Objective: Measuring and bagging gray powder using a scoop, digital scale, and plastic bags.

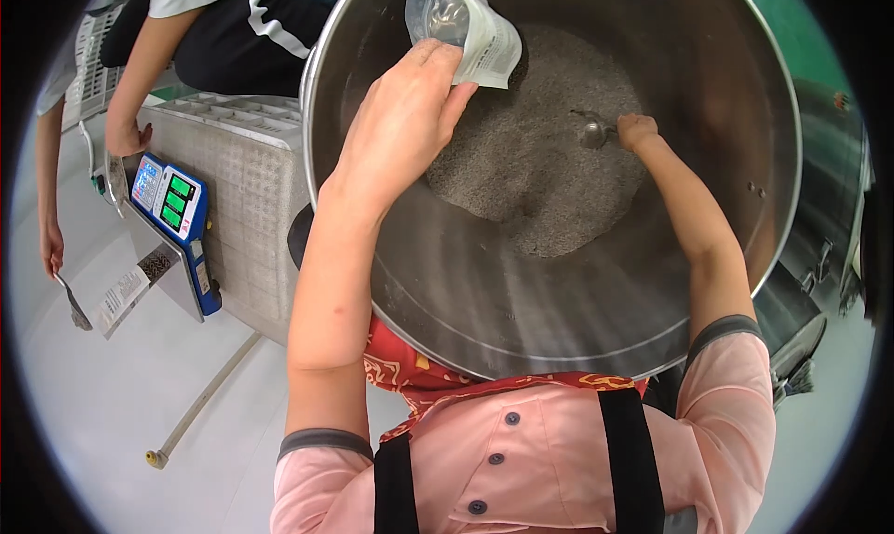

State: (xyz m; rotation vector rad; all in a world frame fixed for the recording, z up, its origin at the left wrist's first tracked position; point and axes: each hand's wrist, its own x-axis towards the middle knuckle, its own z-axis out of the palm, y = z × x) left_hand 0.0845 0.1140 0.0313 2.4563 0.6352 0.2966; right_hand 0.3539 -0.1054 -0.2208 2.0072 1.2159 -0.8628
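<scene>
My left hand [412,108] grips a printed pouch [489,42] by its edge, above the far left part of a large round steel drum [489,303]. The pouch's mouth stands apart, and a clear plastic side shows. Down inside the drum, my right hand [635,130] is closed around the handle of a metal scoop [594,133]. The scoop's bowl rests at the surface of grey granular material [538,185] heaped on the drum's floor. Most of the handle is hidden by my fingers.
Left of the drum, a blue digital scale [183,206] sits on an upturned plastic crate [244,178], with a part-filled pouch [129,293] on its plate. A co-worker's hand [50,248] holds a small scoop [73,303]. A hose [202,401] lies on the floor.
</scene>
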